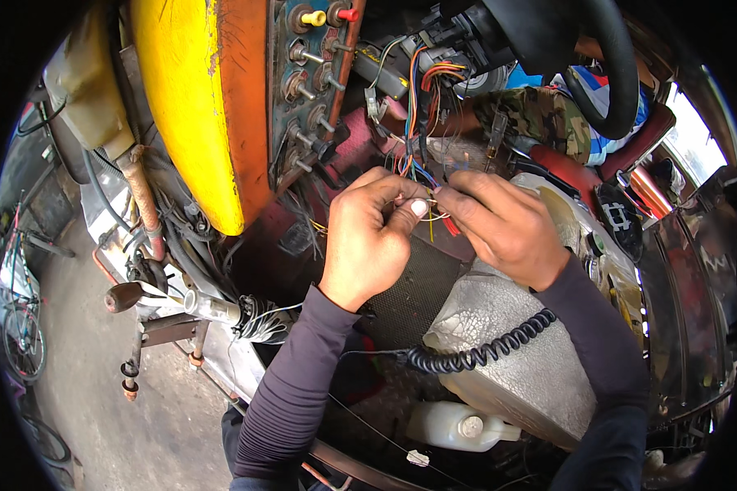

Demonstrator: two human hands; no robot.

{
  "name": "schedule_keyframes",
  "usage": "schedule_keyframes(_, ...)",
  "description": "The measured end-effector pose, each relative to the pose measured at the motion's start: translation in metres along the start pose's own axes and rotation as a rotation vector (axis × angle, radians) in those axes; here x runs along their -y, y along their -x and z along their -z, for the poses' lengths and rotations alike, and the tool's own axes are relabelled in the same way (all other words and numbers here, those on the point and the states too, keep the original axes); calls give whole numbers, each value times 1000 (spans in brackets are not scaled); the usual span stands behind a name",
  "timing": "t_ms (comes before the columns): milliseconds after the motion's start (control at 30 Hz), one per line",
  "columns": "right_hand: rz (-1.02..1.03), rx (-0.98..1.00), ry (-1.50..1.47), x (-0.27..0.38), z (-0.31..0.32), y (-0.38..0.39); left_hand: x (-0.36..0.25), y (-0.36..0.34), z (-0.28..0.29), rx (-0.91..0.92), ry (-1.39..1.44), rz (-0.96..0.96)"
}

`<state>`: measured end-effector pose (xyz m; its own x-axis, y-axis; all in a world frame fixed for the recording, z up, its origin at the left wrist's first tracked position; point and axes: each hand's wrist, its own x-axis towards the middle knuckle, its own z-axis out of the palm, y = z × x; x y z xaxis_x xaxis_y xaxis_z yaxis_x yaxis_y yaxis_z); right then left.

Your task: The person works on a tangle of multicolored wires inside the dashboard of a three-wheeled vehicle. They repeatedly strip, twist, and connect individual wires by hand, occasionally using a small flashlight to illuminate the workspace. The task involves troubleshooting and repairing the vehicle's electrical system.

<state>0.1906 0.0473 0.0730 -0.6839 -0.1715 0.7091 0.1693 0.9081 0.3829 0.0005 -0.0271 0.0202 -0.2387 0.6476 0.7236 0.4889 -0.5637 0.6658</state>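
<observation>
Nearest, thin wires (431, 226) are pinched between the thumb and forefinger of the left hand (364, 241), and they are also grasped by the fingertips of the right hand (508, 221), which is placed at its 3 o'clock; which strand is held by which finger cannot be told. It can be judged that single strands are being separated or joined here, so for the next move a fine, steady pinch is called for, without the wire bundle (412, 151) being pulled, which is seen just beyond at 12 o'clock. Farther from the hands, a pale connector (374, 106) is found at 11, a black coiled cable (483, 358) near 5, a switch panel (283, 61) between 10 and 11, and a black steering wheel (628, 74) at 2.
</observation>
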Motion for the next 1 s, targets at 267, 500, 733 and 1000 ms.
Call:
schedule_keyframes(267, -1027, 209, -880, 11, 2, -4, 4, 6, -7, -72, 83, -8)
schedule_keyframes(500, -398, 77, -405, 10, -30, -3, 9, 6, 5, -81, 578, 401)
schedule_keyframes(733, -368, 133, -247, -6, -38, 6, 16, 7, 12, -110, 682, 527)
schedule_keyframes(1000, -491, 50, -332, 26, -19, -9, 20, 8, 19, -200, 686, 590)
